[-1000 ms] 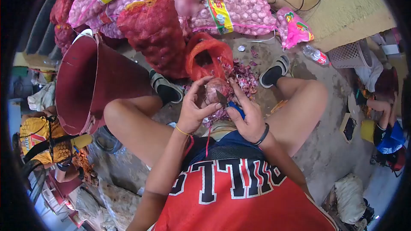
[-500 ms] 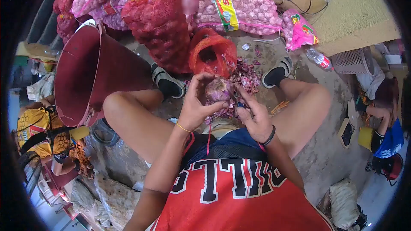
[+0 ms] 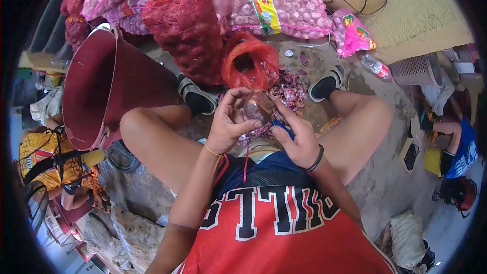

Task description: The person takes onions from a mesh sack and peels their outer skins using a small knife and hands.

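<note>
A purplish onion bulb (image 3: 256,110) is held between the thumb and fingers of my left hand (image 3: 231,122). On the bulb's right side is my right hand (image 3: 299,139), its fingers closed round a small tool with a blue handle (image 3: 284,130); the tool's blade cannot be made out. Purple skins (image 3: 291,90) lie on the floor below and beyond my hands. Just past the bulb stands an open red mesh bag (image 3: 250,63), with a dark hollow inside.
A large maroon tub (image 3: 132,78) lies tilted at left. Full red (image 3: 185,30) and pink mesh sacks (image 3: 304,12) line the back. A plastic bottle (image 3: 376,67) and a crate (image 3: 417,71) are at right. Co-workers sit at far left (image 3: 43,155) and far right (image 3: 459,147).
The bulb has turned in my left hand and looks browner on top. My right hand has shifted slightly left, and more of the blue handle shows. The far-right co-worker has moved.
</note>
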`<state>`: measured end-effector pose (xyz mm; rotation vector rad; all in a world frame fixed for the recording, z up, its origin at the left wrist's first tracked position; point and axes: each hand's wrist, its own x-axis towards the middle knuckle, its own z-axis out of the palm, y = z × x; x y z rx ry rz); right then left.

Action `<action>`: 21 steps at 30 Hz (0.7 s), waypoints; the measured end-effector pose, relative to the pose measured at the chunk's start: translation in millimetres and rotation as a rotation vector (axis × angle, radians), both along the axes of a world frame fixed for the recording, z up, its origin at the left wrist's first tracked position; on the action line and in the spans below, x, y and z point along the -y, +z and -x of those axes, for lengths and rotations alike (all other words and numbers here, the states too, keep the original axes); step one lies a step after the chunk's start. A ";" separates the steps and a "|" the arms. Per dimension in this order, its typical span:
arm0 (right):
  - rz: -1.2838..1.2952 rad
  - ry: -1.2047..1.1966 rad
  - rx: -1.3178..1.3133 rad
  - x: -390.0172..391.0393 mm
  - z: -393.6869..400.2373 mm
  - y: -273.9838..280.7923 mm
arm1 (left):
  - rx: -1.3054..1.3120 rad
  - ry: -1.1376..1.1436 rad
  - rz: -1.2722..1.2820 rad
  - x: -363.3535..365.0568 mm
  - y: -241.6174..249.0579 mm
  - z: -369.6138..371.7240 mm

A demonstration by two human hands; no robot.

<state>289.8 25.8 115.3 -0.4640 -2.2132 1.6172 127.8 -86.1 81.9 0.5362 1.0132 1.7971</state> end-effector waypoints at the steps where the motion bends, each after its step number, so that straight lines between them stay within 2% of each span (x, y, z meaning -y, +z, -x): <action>1: 0.019 -0.004 -0.001 0.6 0.8 1.9 | -0.001 -0.001 0.006 0.0 0.1 -0.5; 6: -0.034 0.006 0.002 -1.5 0.2 1.9 | 0.034 -0.028 0.014 3.4 4.7 -0.7; 12: -0.004 -0.050 0.042 0.7 -0.4 8.1 | 0.332 -0.101 0.082 5.4 -1.4 -0.3; 18: 0.028 -0.132 0.002 2.1 0.5 -8.5 | -0.249 -0.012 0.062 -0.1 3.7 -4.6; 20: -0.030 -0.135 0.007 2.3 -0.5 -14.9 | 0.177 -0.089 0.112 0.7 4.2 -3.7; 21: 0.220 -0.139 0.014 3.4 -2.0 -17.9 | 0.389 -0.126 0.134 1.3 4.3 -2.1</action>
